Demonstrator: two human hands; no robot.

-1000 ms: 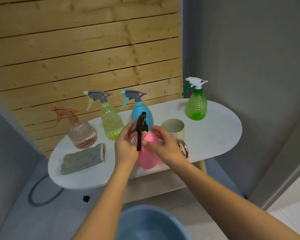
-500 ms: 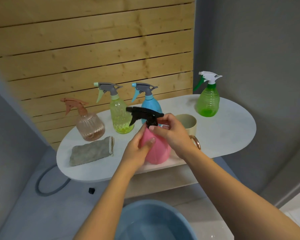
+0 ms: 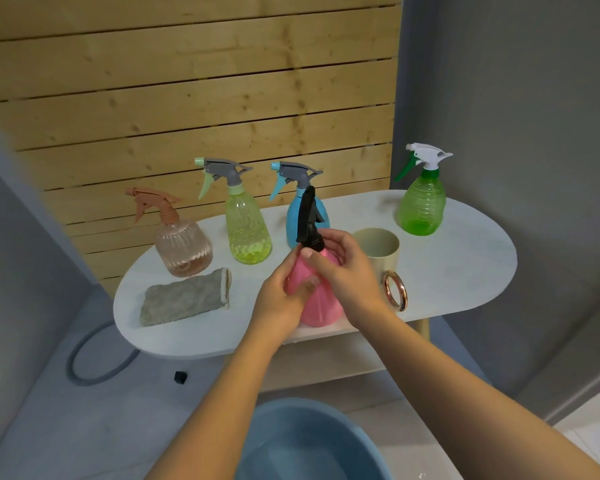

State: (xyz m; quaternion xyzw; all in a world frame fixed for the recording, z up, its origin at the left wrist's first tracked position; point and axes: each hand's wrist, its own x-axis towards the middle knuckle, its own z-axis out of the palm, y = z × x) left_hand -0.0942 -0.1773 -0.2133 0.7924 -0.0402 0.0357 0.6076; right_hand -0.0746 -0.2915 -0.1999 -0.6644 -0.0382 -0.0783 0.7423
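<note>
Turning under the right hand (image 3: 350, 271), the black trigger head (image 3: 307, 216) has swung round: half a second ago its nozzle pointed left, now it shows edge-on to the camera, rising in front of the blue spray bottle (image 3: 291, 220). The right hand's thumb and fingers pinch the black collar at the neck, while the left hand (image 3: 281, 303) wraps curled fingers around the belly of the pink spray bottle (image 3: 321, 306). That bottle is opaque pink, wide and rounded low down, tapering to the neck, and stands upright at the near edge of the white oval table (image 3: 465, 265), just beside the cream mug (image 3: 383, 251)
</note>
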